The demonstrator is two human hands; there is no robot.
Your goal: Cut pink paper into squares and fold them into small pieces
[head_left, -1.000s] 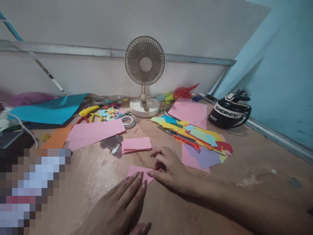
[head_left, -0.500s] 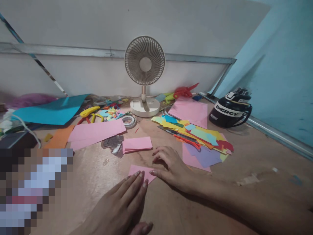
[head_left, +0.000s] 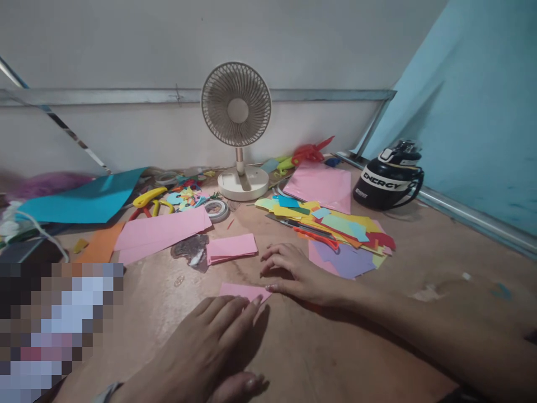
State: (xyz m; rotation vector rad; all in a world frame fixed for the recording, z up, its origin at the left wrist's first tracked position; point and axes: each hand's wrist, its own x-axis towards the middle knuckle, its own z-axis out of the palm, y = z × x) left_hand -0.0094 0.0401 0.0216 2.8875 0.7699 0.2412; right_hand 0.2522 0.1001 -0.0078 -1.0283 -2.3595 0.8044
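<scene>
A small folded pink paper (head_left: 243,290) lies on the wooden table in front of me. My left hand (head_left: 218,333) rests over its near part, fingers lying flat and the thumb apart, hiding much of it. The thumb of my right hand (head_left: 289,271) touches the paper's right tip, while its other fingers curve above the table with nothing between them. Just beyond the paper sits a stack of pink strips (head_left: 232,247).
Behind stand a white fan (head_left: 243,184) and a black jug (head_left: 384,182). Scissors with orange handles (head_left: 316,235) lie on coloured paper scraps (head_left: 348,226) at right. Larger pink sheets (head_left: 161,232), a tape roll (head_left: 217,210) and yellow-handled pliers (head_left: 150,197) are at left.
My left hand has slid slightly up and right over the folded paper, covering more of it. My right thumb remains at the tip. The whole view has shifted a little.
</scene>
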